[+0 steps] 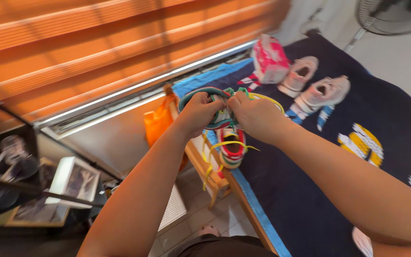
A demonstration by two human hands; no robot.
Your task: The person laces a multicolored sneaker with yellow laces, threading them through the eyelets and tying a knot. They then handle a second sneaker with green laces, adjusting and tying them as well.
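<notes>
Left hand: I see my left hand (200,112) closed on the near side of the held shoe (224,107), fingers curled tight around its rim and laces.
Right hand: my right hand (255,116) is closed on the same shoe from the other side, thumb and fingers pinched shut at the lace area; knuckles of both hands nearly touch.
Held shoe: multicoloured, with a green-edged sole and yellow laces, raised above the bed edge between both hands; partly hidden by my fingers.
Second shoe: a matching shoe (231,150) with red lining lies on the blanket (310,181) directly below my hands, opening upward, its yellow lace (208,164) trailing over the bed edge.
White shoes: a pair of white shoes (317,88) sits further up the blanket, well apart from my hands.
Pink pack: a pink-and-white pack (269,59) stands beside the white pair.
Blanket: dark blue with coloured figures and a light blue border.
Surroundings: orange blinds (96,43) at upper left; a fan (391,14) at upper right; an orange bag (158,121) beside the bed frame.
</notes>
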